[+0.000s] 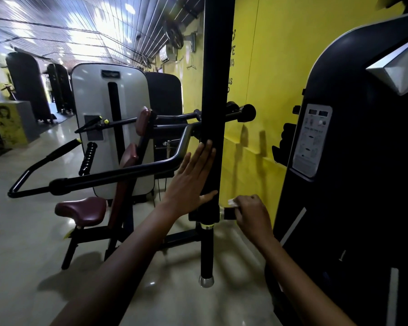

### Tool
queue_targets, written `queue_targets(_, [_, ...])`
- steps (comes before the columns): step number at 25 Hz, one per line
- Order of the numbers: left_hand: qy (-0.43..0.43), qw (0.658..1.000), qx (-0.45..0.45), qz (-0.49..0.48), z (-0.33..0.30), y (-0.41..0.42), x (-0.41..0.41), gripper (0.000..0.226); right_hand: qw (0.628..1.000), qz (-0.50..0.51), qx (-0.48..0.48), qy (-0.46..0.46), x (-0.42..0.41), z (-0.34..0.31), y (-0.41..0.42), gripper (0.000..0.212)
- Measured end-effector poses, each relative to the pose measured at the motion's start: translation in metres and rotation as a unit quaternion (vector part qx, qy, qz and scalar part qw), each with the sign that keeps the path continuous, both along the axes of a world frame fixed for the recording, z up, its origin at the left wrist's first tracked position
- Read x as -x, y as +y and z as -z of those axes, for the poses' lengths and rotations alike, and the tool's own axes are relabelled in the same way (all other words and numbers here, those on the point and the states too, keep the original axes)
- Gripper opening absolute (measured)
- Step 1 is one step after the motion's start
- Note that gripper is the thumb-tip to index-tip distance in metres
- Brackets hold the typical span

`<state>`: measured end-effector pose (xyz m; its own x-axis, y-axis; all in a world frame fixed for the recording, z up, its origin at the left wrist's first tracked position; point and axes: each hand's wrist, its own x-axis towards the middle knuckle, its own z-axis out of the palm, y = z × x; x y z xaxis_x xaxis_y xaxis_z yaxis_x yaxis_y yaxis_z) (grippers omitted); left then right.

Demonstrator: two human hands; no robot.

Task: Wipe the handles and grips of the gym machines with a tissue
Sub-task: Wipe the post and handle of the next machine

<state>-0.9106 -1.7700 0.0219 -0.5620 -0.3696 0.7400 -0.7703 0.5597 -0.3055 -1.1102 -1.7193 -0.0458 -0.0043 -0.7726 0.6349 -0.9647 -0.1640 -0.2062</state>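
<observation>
Yellow wall (280, 67) fills the upper right. Left hand (193, 177) presses flat, fingers straight, on the black upright pad (216, 90); right hand (250, 214) pinches a tissue (233, 202) around the short side handle (229, 213).

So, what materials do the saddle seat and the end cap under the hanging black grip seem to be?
Saddle seat: probably padded vinyl or leather, maroon, with soft sheen and rounded edges. End cap: looks like polished metal, silvery with bright reflections, though chromed plastic is possible.

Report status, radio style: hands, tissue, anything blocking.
Left hand flat on black upright bar. Right hand holds tissue around short side handle. Nothing blocking.
</observation>
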Motion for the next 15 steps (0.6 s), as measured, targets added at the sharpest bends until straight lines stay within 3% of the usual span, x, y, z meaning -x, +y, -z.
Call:
queue_targets(3, [0.001,1.000,0.002,0.004,0.000,-0.001,0.001,0.100,0.993,0.018,-0.114,0.035,0.000,-0.019,-0.014,0.008])
queue_targets(6, [-0.002,1.000,0.002,0.001,0.000,-0.001,-0.001,0.100,0.976,-0.029,-0.202,0.072,-0.019,-0.027,-0.021,0.023])
queue_targets(11, [-0.018,1.000,0.000,-0.016,-0.002,-0.001,-0.006,0.100,0.968,-0.162,-0.184,0.045,0.013,-0.022,-0.021,0.032])
queue_targets(15, [-0.038,0.999,0.009,-0.030,-0.004,0.000,-0.005,0.104,0.967,-0.124,-0.208,0.081,0.039,-0.033,-0.025,0.027])
